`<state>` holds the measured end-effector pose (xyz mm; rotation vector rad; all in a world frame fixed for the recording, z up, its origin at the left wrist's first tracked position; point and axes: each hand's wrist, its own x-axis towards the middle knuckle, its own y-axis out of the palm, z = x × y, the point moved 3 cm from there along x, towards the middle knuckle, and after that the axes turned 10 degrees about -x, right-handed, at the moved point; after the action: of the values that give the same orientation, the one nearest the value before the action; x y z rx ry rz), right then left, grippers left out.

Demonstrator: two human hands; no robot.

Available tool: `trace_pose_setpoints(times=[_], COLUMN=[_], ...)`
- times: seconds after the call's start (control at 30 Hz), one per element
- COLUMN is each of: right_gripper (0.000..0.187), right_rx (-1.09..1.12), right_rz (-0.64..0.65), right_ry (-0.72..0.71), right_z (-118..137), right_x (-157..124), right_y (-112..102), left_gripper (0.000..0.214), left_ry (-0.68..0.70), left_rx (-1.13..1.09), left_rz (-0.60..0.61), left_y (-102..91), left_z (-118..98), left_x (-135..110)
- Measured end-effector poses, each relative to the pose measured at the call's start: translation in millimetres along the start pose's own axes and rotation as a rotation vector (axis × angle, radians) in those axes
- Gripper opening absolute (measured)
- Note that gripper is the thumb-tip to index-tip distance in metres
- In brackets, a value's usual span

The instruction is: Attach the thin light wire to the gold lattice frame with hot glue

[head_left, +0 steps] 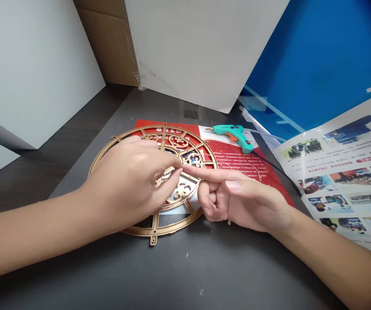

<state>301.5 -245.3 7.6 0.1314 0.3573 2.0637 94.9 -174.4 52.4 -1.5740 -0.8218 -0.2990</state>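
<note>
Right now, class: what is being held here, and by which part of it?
The left hand seems to pinch the gold openwork wheel at its inner lattice, though the hold is partly hidden; the right hand holds nothing visible.

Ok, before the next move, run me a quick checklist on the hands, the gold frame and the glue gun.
Gold openwork round frame lying flat: ok, on the dark table and red leaflet.
Frame's centre visible: not ok, the left hand covers much of it.
Left hand's grip on the frame: cannot tell, its fingers hide any contact.
Right hand placement: ok, its index finger extends to the left fingertips.
Teal glue gun clear of the hands: ok, untouched on the leaflet.
Black cord clear of the hands: ok, it runs off to the right.
</note>
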Motion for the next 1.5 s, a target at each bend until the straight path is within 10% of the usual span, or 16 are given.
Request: trace_pose_setpoints(times=[0.4,0.57,1.17,1.5], right_gripper=[0.076,0.051,0.036,0.039], right_rx=[-0.066,0.047,-0.064,-0.368], right_rz=[0.040,-0.005,-0.374,-0.602], right_ry=[0.039,-0.015,-0.097,-0.215], right_z=[-0.7,4.0,6.9,6.9], right_x=[-4.8,0.3,6.4,4.2], right_y=[1.7,1.1,-7.9,-16.5], left_gripper=[0.018,0.018,0.024,0.031], left_ry=[-0.089,-0.077,-0.134,-0.100], left_rx=[-0.061,-0.112,-0.179,-0.198], left_rz=[-0.009,-0.013,0.061,0.339], left_y=[-1.1,-3.2,-0.7,23.6], left_z=[2.0,1.0,5.2,24.5], left_x=[0.3,3.0,6.0,-5.4])
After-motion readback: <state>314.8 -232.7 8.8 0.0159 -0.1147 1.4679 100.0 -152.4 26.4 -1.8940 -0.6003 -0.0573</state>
